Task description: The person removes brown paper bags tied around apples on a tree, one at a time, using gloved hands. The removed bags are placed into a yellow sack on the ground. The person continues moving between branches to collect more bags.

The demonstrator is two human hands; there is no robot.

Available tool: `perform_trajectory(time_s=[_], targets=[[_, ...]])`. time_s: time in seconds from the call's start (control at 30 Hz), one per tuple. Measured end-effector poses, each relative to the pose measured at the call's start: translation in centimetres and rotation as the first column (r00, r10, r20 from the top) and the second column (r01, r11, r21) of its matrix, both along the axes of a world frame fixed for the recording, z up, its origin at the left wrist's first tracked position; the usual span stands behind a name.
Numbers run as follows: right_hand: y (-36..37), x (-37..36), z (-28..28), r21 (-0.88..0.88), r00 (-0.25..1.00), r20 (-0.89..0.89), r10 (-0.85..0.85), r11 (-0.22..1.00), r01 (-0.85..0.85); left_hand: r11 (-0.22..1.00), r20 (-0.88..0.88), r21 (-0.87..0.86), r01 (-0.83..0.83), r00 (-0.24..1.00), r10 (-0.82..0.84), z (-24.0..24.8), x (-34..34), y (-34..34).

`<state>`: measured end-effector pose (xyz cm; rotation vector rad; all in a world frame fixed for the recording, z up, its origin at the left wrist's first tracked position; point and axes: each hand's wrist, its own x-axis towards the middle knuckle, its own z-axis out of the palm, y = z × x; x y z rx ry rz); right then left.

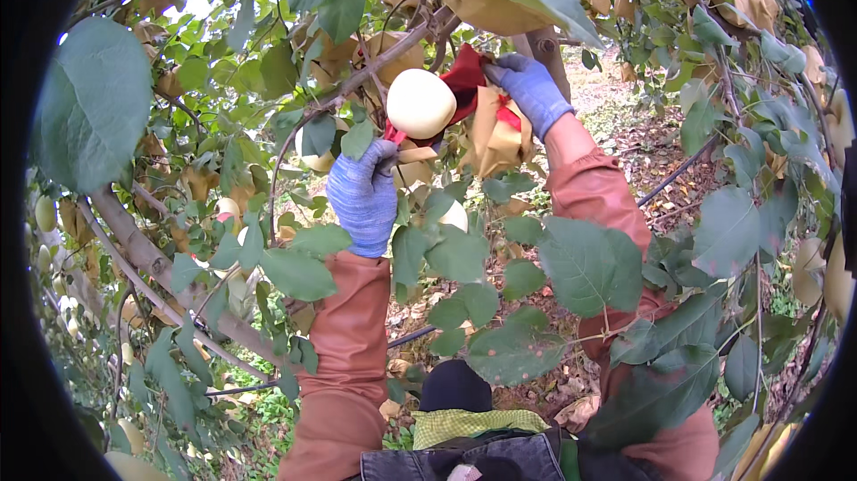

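Note:
A pale, cream-coloured apple [420,104] hangs from a branch in front of me, bare on its near side. Around its right and lower edges is a torn fruit bag, with red inner paper [464,81] and tan outer paper [496,137]. My left hand [364,191], in a blue knitted glove, is closed at the bag's lower left edge, just below the apple. At the upper right, my right hand [533,92], gloved too, pinches the red and tan paper. Its fingertips are partly hidden by the bag.
Leafy branches [384,61] cross above and left of the apple. More tan-bagged fruits [495,6] hang overhead, and a pale apple [453,216] sits below among leaves. Large leaves [589,267] overlap my right forearm. A thick limb [170,276] slants at the left.

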<state>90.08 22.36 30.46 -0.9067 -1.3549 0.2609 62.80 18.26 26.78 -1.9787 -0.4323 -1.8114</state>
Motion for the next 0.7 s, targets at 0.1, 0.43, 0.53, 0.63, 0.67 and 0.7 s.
perform_trajectory(time_s=[0.1,0.43,0.53,0.63,0.67,0.7], targets=[[1.0,1.8,-4.7,-0.124,0.996,-0.052,0.073,0.989,-0.079,0.981,-0.208,0.182,-0.061,0.973,0.099,-0.2,0.0,-1.4],[-13.7,-0.5,-14.0,-0.067,0.946,0.005,0.324,0.944,-0.323,0.941,-0.457,-0.321,0.112,0.851,-0.257,-6.5,6.3,-7.2],[-16.6,-1.8,-15.0,-0.126,0.912,0.000,0.411,0.904,-0.408,0.589,-0.109,-0.764,0.263,0.848,-0.520,-7.6,8.5,-8.5],[-17.0,-1.8,-16.8,-0.055,0.933,-0.099,0.347,0.934,-0.354,0.084,0.282,-0.882,0.463,0.663,-0.693,-9.0,10.9,-7.8],[-16.3,-1.6,-17.4,0.016,0.917,-0.165,0.363,0.931,-0.365,-0.040,0.383,-0.860,0.508,0.592,-0.709,-8.7,11.3,-7.6],[-15.8,-1.0,-17.8,0.067,0.928,-0.196,0.315,0.949,-0.308,-0.163,0.480,-0.824,0.543,0.516,-0.709,-8.3,11.6,-7.5]])
